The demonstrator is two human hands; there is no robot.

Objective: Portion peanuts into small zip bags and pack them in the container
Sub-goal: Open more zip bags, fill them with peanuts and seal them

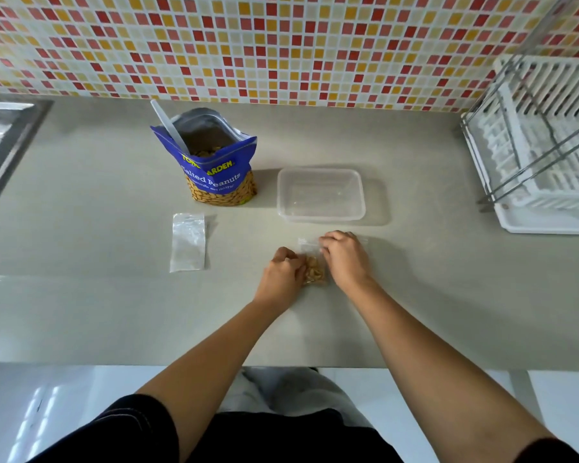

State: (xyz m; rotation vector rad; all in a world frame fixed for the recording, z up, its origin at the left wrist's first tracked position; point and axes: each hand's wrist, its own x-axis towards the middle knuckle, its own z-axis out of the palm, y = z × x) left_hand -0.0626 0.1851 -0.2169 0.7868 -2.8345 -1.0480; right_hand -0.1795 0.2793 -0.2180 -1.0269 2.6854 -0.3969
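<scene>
The little bag [315, 271] of peanuts lies on the counter [432, 279], near the container [321, 215]. The left hand [283, 274] pinches its side, and the right hand [345, 259] pinches its top. It looks light, floppy and slippery, so it is best held by the top strip.

We see a counter [97, 312] with a smooth, matt grey-beige finish, backed by wall tiles [281, 45] with a slight gloss. The peanut pouch [214, 172] is glossy printed plastic with a silvery foil lining, and a white plastic spoon [168, 123] stands in it. The container [321, 195] is clear, smooth plastic; the empty zip bag [188, 242] and the filled zip bag [315, 269] are thin transparent film. We take the sink [4, 138] for brushed metal, the dish rack [545, 95] for white plastic under a metal wire frame [528, 172]
</scene>
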